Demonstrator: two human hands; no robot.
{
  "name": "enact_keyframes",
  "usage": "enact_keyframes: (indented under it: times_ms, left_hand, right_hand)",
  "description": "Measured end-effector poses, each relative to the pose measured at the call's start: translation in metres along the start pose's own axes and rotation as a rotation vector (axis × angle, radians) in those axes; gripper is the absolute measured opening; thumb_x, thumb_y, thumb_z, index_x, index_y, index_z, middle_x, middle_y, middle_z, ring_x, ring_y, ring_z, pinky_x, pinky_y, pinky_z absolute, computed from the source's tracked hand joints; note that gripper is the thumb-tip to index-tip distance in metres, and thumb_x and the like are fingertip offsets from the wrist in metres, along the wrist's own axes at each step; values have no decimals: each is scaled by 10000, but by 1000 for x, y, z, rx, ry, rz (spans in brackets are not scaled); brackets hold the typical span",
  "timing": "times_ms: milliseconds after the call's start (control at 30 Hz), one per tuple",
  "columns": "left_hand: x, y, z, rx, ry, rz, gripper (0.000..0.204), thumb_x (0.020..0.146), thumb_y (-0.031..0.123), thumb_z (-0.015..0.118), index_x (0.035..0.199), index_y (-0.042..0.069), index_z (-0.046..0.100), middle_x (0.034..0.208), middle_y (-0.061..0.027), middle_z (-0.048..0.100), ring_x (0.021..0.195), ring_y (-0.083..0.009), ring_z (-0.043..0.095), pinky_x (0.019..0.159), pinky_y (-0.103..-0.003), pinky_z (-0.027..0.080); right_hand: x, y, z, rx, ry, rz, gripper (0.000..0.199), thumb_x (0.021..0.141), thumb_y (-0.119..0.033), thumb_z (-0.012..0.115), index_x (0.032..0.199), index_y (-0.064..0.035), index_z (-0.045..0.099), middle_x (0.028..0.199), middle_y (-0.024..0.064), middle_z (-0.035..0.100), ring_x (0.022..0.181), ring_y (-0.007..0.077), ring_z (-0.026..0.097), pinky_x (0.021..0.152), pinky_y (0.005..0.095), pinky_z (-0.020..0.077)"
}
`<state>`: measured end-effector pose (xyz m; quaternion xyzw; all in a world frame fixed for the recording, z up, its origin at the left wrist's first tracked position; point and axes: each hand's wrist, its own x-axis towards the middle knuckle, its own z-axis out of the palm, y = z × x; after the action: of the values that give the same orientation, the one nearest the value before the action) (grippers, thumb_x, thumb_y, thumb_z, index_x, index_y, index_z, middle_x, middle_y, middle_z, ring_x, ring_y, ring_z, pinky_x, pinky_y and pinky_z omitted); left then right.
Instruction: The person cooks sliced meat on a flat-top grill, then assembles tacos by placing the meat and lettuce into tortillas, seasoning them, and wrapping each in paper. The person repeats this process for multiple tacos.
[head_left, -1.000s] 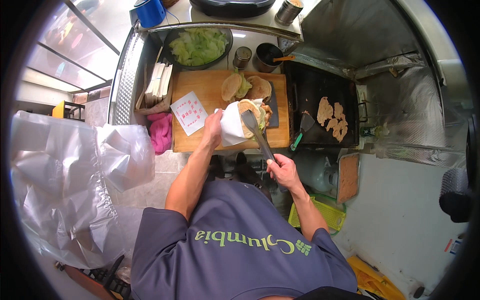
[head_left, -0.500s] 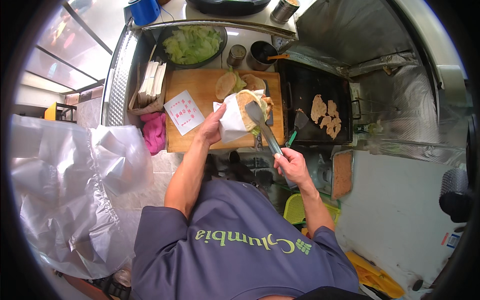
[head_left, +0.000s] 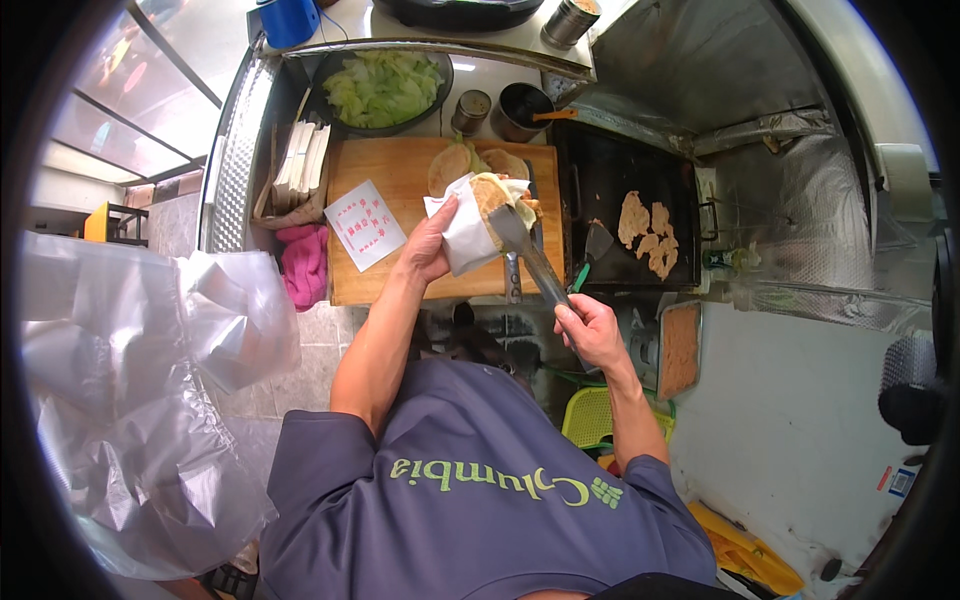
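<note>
Left hand [head_left: 428, 250] closed on a white paper wrapper [head_left: 466, 232] holding a round flatbread sandwich [head_left: 492, 200], centre-top of frame, over the wooden cutting board [head_left: 395, 170] on the desk. Right hand [head_left: 590, 332] gripping long metal tongs [head_left: 528, 255], tips touching the sandwich. Black griddle [head_left: 610, 180] right of the board, browned meat pieces [head_left: 648, 232] on it. Dark bowl of green lettuce [head_left: 382, 88] above the board. Pink cloth [head_left: 304, 262] left of it.
</note>
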<state>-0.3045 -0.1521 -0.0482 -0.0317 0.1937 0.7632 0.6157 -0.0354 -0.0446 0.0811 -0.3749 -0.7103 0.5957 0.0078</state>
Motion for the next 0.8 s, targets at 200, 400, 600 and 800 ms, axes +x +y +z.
enact_keyframes:
  times_ms: [200, 400, 600, 800]
  left_hand:
    - [5, -3, 3, -32, -26, -14, 566, 1036, 426, 544, 1472, 76, 454, 1435, -122, 566, 1287, -286, 573, 1107, -478, 464]
    - [6, -1, -10, -156, -28, 73, 583, 1039, 429, 537, 1493, 81, 427, 1434, -130, 561, 1286, -302, 567, 1099, -488, 463]
    - [-1, 2, 4, -127, -134, 90, 580, 1051, 443, 497, 1499, 83, 419, 1436, -135, 556, 1295, -305, 560, 1107, -483, 453]
    - [-12, 1, -8, -97, -102, 92, 575, 1055, 436, 492, 1485, 60, 431, 1423, -131, 568, 1281, -290, 574, 1112, -465, 450]
  right_hand:
    - [13, -10, -12, -79, -138, 52, 288, 1004, -253, 618, 824, -29, 641, 675, 4, 636, 553, 54, 552, 505, 235, 431]
    - [7, 6, -46, 119, 75, 83, 256, 995, -234, 617, 852, -23, 646, 688, 17, 649, 544, 76, 581, 501, 247, 440]
    - [91, 133, -123, -634, 656, 13, 345, 917, -351, 681, 940, -7, 691, 776, 161, 692, 729, 346, 678, 672, 451, 521]
    - [124, 139, -131, -1098, 594, 99, 599, 850, -476, 742, 1117, 56, 676, 1154, 329, 635, 1035, 468, 634, 855, 496, 512]
